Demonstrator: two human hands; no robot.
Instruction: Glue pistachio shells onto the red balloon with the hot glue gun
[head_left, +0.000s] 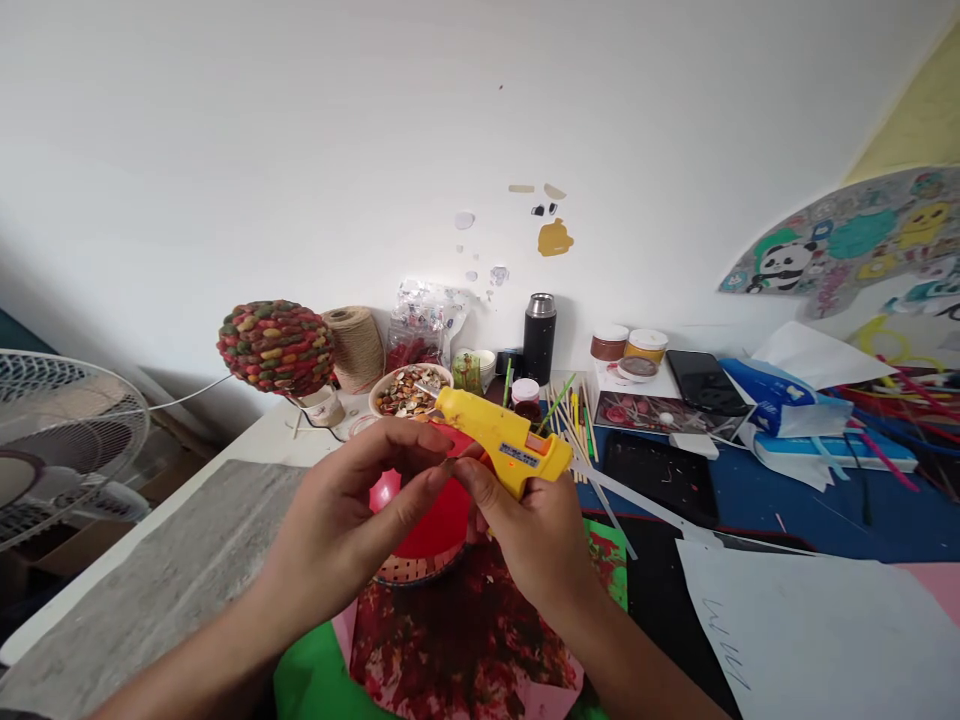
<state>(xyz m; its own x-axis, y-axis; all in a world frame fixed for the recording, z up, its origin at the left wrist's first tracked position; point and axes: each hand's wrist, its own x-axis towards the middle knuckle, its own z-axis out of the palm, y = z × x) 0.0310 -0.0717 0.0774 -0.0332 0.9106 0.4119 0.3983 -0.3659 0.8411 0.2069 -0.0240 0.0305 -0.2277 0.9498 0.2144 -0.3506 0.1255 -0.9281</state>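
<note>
My right hand (536, 535) is wrapped round a yellow hot glue gun (487, 425), whose nozzle points to the upper left. The thumb of that hand reaches across to my left fingertips. With thumb and fingers together, my left hand (352, 510) pinches something small and dark that I cannot make out. Behind and below both hands, a red balloon (431, 515) rests in a woven basket (420, 568), partly hidden by them. Beyond the nozzle stands a bowl (377, 405) of small multicoloured pieces.
A ball covered in coloured pieces (276, 348) stands left of a twine spool (352, 348). Behind are a black thermos (540, 338), paint jars (643, 350) and a phone (706, 382). Paint-stained paper (465, 640) lies below; a fan (67, 450) is at left.
</note>
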